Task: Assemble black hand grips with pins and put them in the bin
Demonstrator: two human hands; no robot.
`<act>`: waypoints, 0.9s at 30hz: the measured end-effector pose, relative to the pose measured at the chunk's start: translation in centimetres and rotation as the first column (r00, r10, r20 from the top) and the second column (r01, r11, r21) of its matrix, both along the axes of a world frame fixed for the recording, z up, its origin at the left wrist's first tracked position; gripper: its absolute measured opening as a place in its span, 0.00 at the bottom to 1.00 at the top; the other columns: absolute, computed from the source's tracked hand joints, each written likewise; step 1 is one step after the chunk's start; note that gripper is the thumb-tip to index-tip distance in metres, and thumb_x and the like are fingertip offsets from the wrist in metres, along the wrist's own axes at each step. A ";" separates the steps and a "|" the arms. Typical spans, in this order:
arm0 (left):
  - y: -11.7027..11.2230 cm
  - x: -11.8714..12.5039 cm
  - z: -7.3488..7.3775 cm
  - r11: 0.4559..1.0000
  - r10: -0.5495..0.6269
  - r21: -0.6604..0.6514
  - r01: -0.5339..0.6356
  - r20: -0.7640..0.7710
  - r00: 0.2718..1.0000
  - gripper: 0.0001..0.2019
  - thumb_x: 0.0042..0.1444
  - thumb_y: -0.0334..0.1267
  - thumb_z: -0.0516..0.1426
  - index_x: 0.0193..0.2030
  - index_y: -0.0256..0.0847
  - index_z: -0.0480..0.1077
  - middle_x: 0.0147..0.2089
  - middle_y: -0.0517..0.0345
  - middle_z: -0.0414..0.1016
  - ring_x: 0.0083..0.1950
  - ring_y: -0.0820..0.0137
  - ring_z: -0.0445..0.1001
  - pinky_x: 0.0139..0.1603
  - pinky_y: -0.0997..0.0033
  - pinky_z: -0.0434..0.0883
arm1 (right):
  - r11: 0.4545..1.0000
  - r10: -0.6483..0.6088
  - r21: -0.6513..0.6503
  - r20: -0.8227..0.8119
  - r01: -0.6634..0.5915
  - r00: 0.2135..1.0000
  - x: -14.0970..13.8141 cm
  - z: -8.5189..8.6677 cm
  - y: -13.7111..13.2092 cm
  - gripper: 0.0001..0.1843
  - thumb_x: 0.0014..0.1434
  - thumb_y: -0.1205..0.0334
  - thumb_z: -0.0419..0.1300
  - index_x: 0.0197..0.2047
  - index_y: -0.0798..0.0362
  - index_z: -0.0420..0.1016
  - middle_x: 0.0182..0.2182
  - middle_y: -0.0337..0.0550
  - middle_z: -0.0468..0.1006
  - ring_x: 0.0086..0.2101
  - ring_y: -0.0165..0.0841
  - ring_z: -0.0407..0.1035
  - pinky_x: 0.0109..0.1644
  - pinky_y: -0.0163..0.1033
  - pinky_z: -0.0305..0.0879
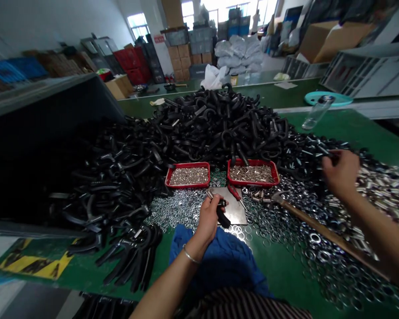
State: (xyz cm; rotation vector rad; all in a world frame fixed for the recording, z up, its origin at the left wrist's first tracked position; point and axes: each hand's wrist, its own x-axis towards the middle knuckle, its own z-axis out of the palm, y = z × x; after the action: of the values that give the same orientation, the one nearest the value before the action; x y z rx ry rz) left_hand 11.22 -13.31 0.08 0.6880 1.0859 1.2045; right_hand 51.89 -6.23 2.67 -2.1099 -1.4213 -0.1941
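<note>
My left hand (209, 216) is closed around a black curved handle (223, 218) with a ribbed silver metal piece (210, 194) at its upper end. It is held just over a flat metal plate (236, 209). A red-handled screwdriver (234, 192) lies on that plate. Over at the right, my right hand (344, 173) reaches into a heap of small black parts with silver pins (301, 155). Its fingers are curled together, and what they pinch is partly hidden. Two red trays (188, 184) of tiny metal pieces stand beyond the plate.
Black handles (216, 119) are piled across the back and left. A hammer (314, 223) lies among loose metal rings (269, 230); silver sleeves (385, 190) spread at right. A grey crate (99, 97) stands left, a clear bottle (317, 113) at back right. Blue cloth (232, 261) lies in front.
</note>
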 end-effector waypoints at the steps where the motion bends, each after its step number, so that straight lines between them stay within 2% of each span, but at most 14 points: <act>1: 0.1 -0.1 0.0 1.000 0.008 0.000 -0.008 0.005 1.000 0.19 0.57 0.53 0.60 0.40 0.37 0.68 0.36 0.56 0.76 0.29 0.77 0.71 0.35 0.75 0.67 | 0.992 0.105 0.063 0.016 -0.105 0.994 -2.2 0.0 -0.8 0.24 0.67 0.51 0.47 0.59 0.56 0.69 0.51 0.66 0.73 0.56 0.54 0.63 0.59 0.58 0.55; 3: 0.3 -0.3 0.0 1.000 0.008 0.006 -0.008 0.004 1.000 0.19 0.57 0.54 0.59 0.41 0.38 0.67 0.36 0.56 0.76 0.30 0.77 0.70 0.35 0.75 0.67 | 0.936 0.344 0.066 0.017 -0.345 0.939 -7.4 0.1 -2.8 0.20 0.67 0.49 0.52 0.55 0.49 0.72 0.49 0.57 0.76 0.53 0.48 0.66 0.57 0.53 0.61; 4: 0.4 -0.3 0.0 1.000 0.007 0.013 -0.007 -0.001 1.000 0.19 0.58 0.54 0.59 0.41 0.38 0.67 0.36 0.56 0.76 0.30 0.77 0.71 0.35 0.75 0.67 | 0.846 0.533 0.035 -0.056 -0.532 0.844 -10.2 0.1 -4.0 0.18 0.67 0.51 0.54 0.55 0.48 0.72 0.49 0.54 0.76 0.50 0.45 0.69 0.55 0.51 0.64; 5: 0.5 -0.3 0.0 1.000 0.004 0.021 -0.004 -0.010 1.000 0.19 0.58 0.54 0.59 0.41 0.38 0.67 0.36 0.56 0.76 0.30 0.76 0.71 0.36 0.75 0.67 | 0.746 0.660 0.009 -0.142 -0.666 0.738 -12.8 0.1 -5.1 0.18 0.67 0.52 0.55 0.56 0.48 0.70 0.49 0.52 0.76 0.49 0.43 0.71 0.54 0.50 0.66; 6: 0.5 -0.2 0.0 1.000 0.002 0.028 -0.001 -0.025 1.000 0.18 0.58 0.54 0.58 0.41 0.38 0.67 0.36 0.57 0.76 0.31 0.76 0.71 0.36 0.75 0.68 | 0.683 0.712 0.005 -0.223 -0.730 0.665 -15.2 0.1 -6.1 0.17 0.67 0.52 0.56 0.56 0.48 0.68 0.47 0.50 0.77 0.45 0.42 0.73 0.51 0.49 0.69; 8: 0.5 0.0 0.1 0.999 -0.016 0.041 0.019 -0.071 0.997 0.18 0.59 0.54 0.58 0.41 0.39 0.68 0.36 0.58 0.76 0.31 0.75 0.71 0.36 0.74 0.68 | 0.617 0.755 0.028 -0.304 -0.787 0.581 -18.8 0.2 -7.6 0.14 0.67 0.54 0.57 0.54 0.48 0.68 0.44 0.48 0.77 0.43 0.40 0.74 0.48 0.48 0.71; 12: 0.0 0.1 0.7 0.985 -0.104 0.109 0.131 -0.227 0.968 0.16 0.62 0.53 0.55 0.42 0.40 0.70 0.37 0.59 0.74 0.34 0.73 0.71 0.38 0.73 0.68 | 0.478 0.852 0.062 -0.275 -0.876 0.446 -21.5 0.2 -8.6 0.10 0.67 0.59 0.56 0.51 0.49 0.68 0.46 0.50 0.76 0.48 0.41 0.72 0.54 0.50 0.69; 14: -0.3 0.1 1.1 0.972 -0.125 0.151 0.180 -0.314 0.941 0.15 0.64 0.52 0.54 0.41 0.40 0.70 0.38 0.58 0.73 0.37 0.71 0.71 0.40 0.73 0.68 | 0.483 0.848 0.081 -0.290 -0.872 0.443 -21.8 -0.1 -8.7 0.10 0.67 0.60 0.56 0.51 0.50 0.68 0.46 0.50 0.76 0.48 0.41 0.72 0.53 0.50 0.70; 17: -0.7 -0.1 1.9 0.964 -0.128 0.170 0.204 -0.376 0.918 0.15 0.65 0.51 0.52 0.41 0.41 0.70 0.37 0.58 0.73 0.38 0.70 0.70 0.41 0.72 0.68 | 0.599 0.770 0.127 -0.360 -0.790 0.526 -22.2 -0.3 -9.0 0.10 0.67 0.59 0.57 0.51 0.49 0.68 0.42 0.48 0.77 0.42 0.40 0.74 0.47 0.48 0.72; 18: -0.7 -0.1 2.1 0.961 -0.134 0.176 0.214 -0.384 0.914 0.15 0.66 0.50 0.52 0.41 0.41 0.70 0.37 0.58 0.73 0.38 0.69 0.70 0.41 0.71 0.68 | 0.600 0.773 0.139 -0.355 -0.788 0.526 -22.3 -0.2 -9.1 0.09 0.67 0.59 0.57 0.50 0.49 0.68 0.42 0.48 0.77 0.42 0.40 0.74 0.47 0.48 0.72; 21: -0.8 -0.2 2.8 0.945 -0.133 0.212 0.248 -0.442 0.887 0.13 0.66 0.48 0.52 0.42 0.41 0.70 0.38 0.57 0.73 0.40 0.68 0.71 0.44 0.70 0.67 | 0.470 0.864 0.159 -0.282 -0.868 0.417 -22.5 0.1 -9.0 0.08 0.66 0.60 0.57 0.48 0.48 0.70 0.46 0.50 0.77 0.49 0.43 0.72 0.54 0.53 0.69; 22: -0.8 -0.2 2.9 0.942 -0.115 0.229 0.247 -0.469 0.876 0.13 0.66 0.48 0.52 0.42 0.41 0.70 0.39 0.57 0.74 0.41 0.67 0.71 0.45 0.70 0.67 | 0.453 0.868 0.160 -0.305 -0.877 0.392 -22.7 0.1 -8.9 0.08 0.66 0.59 0.58 0.47 0.49 0.71 0.46 0.51 0.77 0.49 0.44 0.71 0.55 0.54 0.68; 24: -0.7 -0.2 3.0 0.936 -0.068 0.263 0.234 -0.518 0.853 0.12 0.66 0.47 0.52 0.42 0.42 0.70 0.40 0.56 0.74 0.42 0.67 0.71 0.47 0.69 0.66 | 0.491 0.785 0.157 -0.506 -0.857 0.357 -23.1 0.1 -8.6 0.09 0.66 0.54 0.57 0.45 0.49 0.70 0.41 0.49 0.78 0.42 0.41 0.73 0.49 0.51 0.71; 27: -0.4 -0.4 2.7 0.917 -0.036 0.310 0.251 -0.561 0.827 0.11 0.66 0.47 0.52 0.43 0.43 0.69 0.41 0.55 0.75 0.42 0.66 0.72 0.47 0.68 0.66 | 0.539 0.476 0.095 -0.854 -0.837 0.210 -24.2 -0.2 -8.3 0.19 0.70 0.44 0.48 0.40 0.50 0.67 0.29 0.41 0.75 0.26 0.33 0.70 0.32 0.42 0.71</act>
State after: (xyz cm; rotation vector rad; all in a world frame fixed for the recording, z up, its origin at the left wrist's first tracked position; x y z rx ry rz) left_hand 10.85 -13.68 2.82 1.4584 1.2487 1.1136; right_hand 27.72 -14.53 2.45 -1.1825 -1.6424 1.4000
